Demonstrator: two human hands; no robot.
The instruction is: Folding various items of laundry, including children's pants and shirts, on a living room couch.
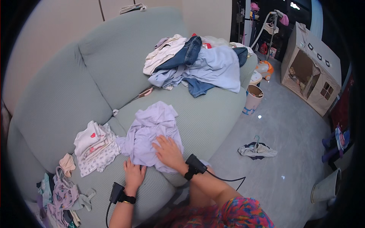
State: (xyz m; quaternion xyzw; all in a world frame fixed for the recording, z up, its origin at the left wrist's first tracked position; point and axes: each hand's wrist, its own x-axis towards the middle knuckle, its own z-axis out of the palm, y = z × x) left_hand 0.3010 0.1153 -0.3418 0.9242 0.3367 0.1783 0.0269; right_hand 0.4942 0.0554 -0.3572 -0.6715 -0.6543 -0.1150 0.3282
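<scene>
A crumpled lavender garment (151,125) lies spread on the seat of the pale green sofa (199,114) before me. My right hand (168,151) rests flat on its right part, fingers apart. At the garment's lower edge, my left hand (134,175) lies on the sofa, its fingertips touching or nearly touching the cloth. Neither hand grasps anything that I can see. Left of the garment is a stack of folded light clothes (97,148), one with a red heart; the lavender cloth reaches its edge.
A heap of clothes with jeans (176,57) and a light blue garment (219,65) covers the sofa's far end. Scissors (144,93) lie by the seat seam. Underwear (64,193) is piled at lower left. On the floor are a bin (253,98), clothes on a hanger (258,150) and a playhouse (313,68).
</scene>
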